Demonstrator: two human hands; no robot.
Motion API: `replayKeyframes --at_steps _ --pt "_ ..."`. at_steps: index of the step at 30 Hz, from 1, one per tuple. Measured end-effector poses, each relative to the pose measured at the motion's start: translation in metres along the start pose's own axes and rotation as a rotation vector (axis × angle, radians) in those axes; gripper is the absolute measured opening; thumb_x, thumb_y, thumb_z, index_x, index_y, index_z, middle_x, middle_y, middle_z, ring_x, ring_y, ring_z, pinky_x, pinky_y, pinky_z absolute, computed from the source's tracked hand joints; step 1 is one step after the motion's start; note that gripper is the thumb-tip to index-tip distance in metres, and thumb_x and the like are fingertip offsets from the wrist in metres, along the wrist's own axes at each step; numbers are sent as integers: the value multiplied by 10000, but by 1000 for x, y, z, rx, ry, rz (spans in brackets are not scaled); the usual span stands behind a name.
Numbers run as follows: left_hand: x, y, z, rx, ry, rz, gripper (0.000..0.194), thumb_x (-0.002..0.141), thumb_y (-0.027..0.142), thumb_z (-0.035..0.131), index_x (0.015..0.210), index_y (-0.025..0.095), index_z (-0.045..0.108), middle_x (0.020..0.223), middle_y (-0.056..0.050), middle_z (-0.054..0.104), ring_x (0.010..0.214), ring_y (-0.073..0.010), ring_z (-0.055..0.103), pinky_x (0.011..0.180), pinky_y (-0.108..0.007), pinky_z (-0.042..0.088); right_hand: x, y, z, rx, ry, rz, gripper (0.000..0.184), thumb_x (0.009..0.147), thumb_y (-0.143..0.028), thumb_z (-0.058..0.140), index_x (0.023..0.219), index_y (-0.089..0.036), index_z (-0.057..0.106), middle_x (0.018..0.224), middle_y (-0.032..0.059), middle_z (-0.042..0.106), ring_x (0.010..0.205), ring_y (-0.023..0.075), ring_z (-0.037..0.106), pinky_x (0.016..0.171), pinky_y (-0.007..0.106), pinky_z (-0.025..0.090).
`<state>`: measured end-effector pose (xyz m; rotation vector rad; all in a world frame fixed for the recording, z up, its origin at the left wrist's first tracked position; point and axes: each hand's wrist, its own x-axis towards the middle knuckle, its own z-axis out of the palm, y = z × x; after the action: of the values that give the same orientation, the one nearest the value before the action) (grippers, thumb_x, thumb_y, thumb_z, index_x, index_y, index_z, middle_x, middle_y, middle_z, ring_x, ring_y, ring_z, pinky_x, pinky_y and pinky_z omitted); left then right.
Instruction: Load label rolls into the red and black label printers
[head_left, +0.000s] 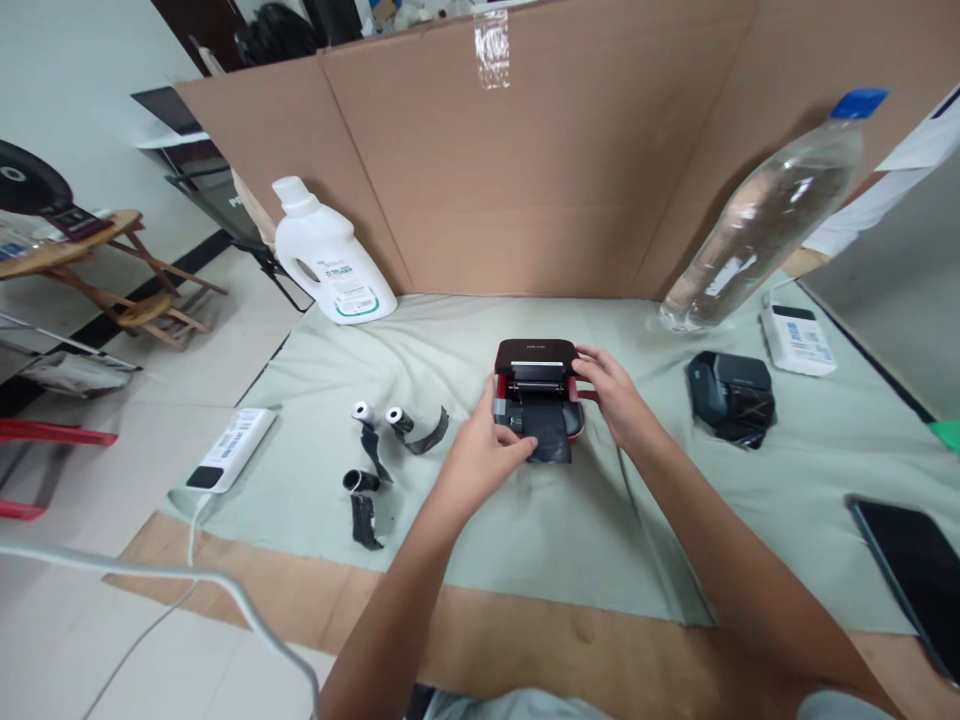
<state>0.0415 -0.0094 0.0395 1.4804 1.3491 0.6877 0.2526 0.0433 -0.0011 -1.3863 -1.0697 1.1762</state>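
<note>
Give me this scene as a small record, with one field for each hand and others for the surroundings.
Left hand: on left side of black-and-red printer, thumb at black strip
Right hand: fingers at printer's right edge
Left of printer: small rolls with black tails
Right of printer: black device, kind unclear; smartphone
Behind: white jug, blue-capped clear bottle
Surface: pale green cloth
</note>
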Motion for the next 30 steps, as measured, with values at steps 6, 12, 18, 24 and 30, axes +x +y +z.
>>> replayKeyframes --at_steps 6,12,18,24,30 --pt "-5 -11 -4 24 -41 -39 1139 804 266 718 1647 148 -38 686 53 725 721 -172 699 785 -290 508 -8 6 6 33 0 84 568 725 -334 585 1289 -275 563 1376 75 611 1236 281 588 894 377 538" --pt "0 -7 -8 99 -96 -36 954 798 221 695 1636 190 241 675 24 729 756 -201 711 768 -300 507 -11 19 5 39 -33 57 560 742 -346 606 1296 -287 550 1382 73 601 1279 272 571 985 392 525" --pt "1 -13 -8 23 -126 -43 985 800 226 697 1645 181 194 680 7 732 716 -198 695 715 -297 504 -8 29 2 9 -51 -9 578 776 -375 594 1344 -295 520 1425 75 566 1287 261 564 1034 407 510" --pt "1 -18 -5 -57 -116 -45 962 803 209 696 1635 197 214 674 25 726 706 -178 697 758 -288 507 -9 35 4 -38 -69 -31 624 808 -383 552 1422 -306 467 1456 65 538 1282 242 564 1033 392 515" --pt "-1 -18 -3 165 -15 11 868 802 232 708 1595 262 358 689 25 719 716 -207 701 740 -289 489 -11 42 4 -9 -74 -67 620 837 -396 562 1444 -325 457 1495 57 515 1292 244 557 1056 402 495"
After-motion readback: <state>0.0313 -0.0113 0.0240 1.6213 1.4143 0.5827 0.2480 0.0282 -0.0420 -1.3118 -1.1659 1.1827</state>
